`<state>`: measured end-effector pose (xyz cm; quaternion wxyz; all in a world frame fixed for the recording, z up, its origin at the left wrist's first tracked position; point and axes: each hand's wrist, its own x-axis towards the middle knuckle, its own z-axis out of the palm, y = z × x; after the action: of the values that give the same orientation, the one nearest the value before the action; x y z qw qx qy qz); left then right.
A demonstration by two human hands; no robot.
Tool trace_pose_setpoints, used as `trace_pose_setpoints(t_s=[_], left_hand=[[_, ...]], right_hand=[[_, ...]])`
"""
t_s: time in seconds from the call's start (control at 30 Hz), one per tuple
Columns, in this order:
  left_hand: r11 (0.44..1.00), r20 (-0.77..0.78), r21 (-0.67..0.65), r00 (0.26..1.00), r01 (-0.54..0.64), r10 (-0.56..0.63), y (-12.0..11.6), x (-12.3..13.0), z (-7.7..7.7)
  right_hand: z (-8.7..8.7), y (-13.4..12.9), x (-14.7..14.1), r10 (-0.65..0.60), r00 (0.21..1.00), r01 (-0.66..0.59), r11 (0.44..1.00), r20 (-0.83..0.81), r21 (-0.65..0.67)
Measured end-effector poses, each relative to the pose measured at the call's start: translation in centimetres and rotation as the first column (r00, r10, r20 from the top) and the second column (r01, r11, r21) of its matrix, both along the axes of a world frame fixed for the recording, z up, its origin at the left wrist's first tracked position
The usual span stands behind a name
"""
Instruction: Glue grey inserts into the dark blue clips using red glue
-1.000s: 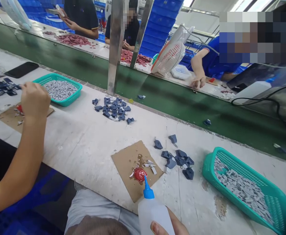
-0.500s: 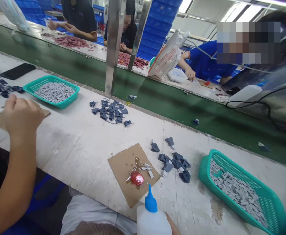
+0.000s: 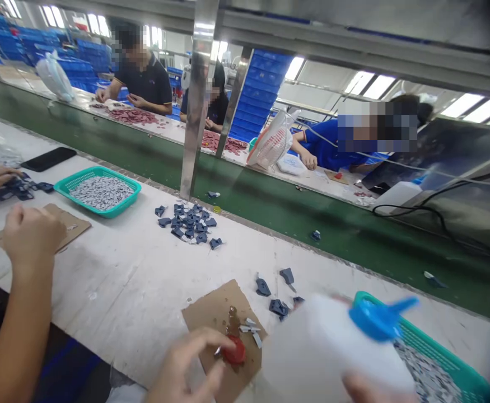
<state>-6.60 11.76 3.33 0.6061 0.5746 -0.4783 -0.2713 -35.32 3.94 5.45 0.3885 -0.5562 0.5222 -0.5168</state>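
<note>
My left hand reaches over a brown cardboard piece, thumb and forefinger spread. The forefinger overlaps a small red cap on the card; a firm grip does not show. Clear wet liquid and a few thin grey strips lie beside the cap. My right hand, mostly hidden, grips a large white squeeze bottle with a blue nozzle. The bottle is tilted, nozzle pointing right, and covers some dark blue plastic parts on the table.
Behind the bottle is a green basket of grey pieces. Farther left lie a pile of dark parts, another green basket and a black phone. A co-worker's arm rests at left. A metal post rises beyond the table.
My left hand has come into view over the red cap. The bottle has been raised and tipped to the right. The camera view has shifted upward; a second co-worker's hand shows at far left.
</note>
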Motion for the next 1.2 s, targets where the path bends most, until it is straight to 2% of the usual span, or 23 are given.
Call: trace_pose_setpoints(t_s=[0.03, 0.1, 0.17, 0.2, 0.3, 0.37, 0.47, 0.6, 0.77, 0.9, 1.03, 1.2], left_hand=[[1.0, 0.012, 0.013, 1.0, 0.022, -0.023, -0.4, -2.0, -0.5], [0.999, 0.076, 0.047, 0.997, 0.016, -0.02, -2.3, -3.3, -1.0], [0.997, 0.215, 0.061, 0.976, -0.042, 0.028, -5.8, -2.0, -0.3], [0.996, 0.306, 0.059, 0.951, -0.069, 0.047, -8.1, -0.8, 0.4], [0.991, 0.546, 0.063, 0.835, -0.122, 0.068, -15.9, 2.3, 2.8], [0.987, 0.614, 0.07, 0.786, -0.144, 0.071, -21.1, 3.3, 3.8], [0.974, 0.699, 0.114, 0.713, -0.194, 0.06, -27.5, 4.1, 3.8], [0.933, 0.792, 0.2, 0.61, -0.298, 0.025, -32.6, 5.2, 2.4], [0.882, 0.838, 0.263, 0.545, -0.392, -0.008, -35.2, 6.1, 1.2], [0.878, 0.828, 0.258, 0.561, -0.402, 0.014, -35.6, 6.1, 0.7], [0.908, 0.759, 0.22, 0.647, -0.357, 0.071, -35.2, 6.0, 1.1], [0.97, 0.533, 0.126, 0.839, -0.206, 0.109, -33.3, 5.8, 3.2]], right_hand=[[0.9, -1.9, 1.1, -0.034, 0.999, 0.032, 0.997, -0.036, -0.065], [2.4, -5.9, 3.9, -0.086, 0.991, 0.064, 0.978, -0.105, -0.199], [2.9, -9.9, 6.7, -0.051, 0.998, 0.034, 0.939, -0.041, -0.342], [2.9, -11.7, 7.9, -0.016, 1.0, 0.007, 0.929, -0.022, -0.37], [1.4, -15.9, 10.4, 0.022, 1.0, -0.013, 0.911, 0.016, -0.412], [0.0, -17.8, 10.9, 0.023, 0.999, -0.007, 0.906, 0.032, -0.424], [-1.6, -19.3, 10.6, 0.052, 0.998, -0.029, 0.9, 0.04, -0.435], [-2.2, -20.1, 10.3, 0.103, 0.994, -0.078, 0.894, 0.032, -0.442], [-1.9, -20.8, 12.0, 0.181, 0.984, -0.159, 0.88, 0.005, -0.447], [-1.8, -21.2, 13.8, 0.265, 0.964, -0.253, 0.868, -0.032, -0.427], [-2.2, -21.5, 14.2, 0.302, 0.952, -0.292, 0.866, -0.041, -0.407], [-2.7, -21.6, 16.0, 0.332, 0.935, -0.355, 0.841, -0.128, -0.408]])
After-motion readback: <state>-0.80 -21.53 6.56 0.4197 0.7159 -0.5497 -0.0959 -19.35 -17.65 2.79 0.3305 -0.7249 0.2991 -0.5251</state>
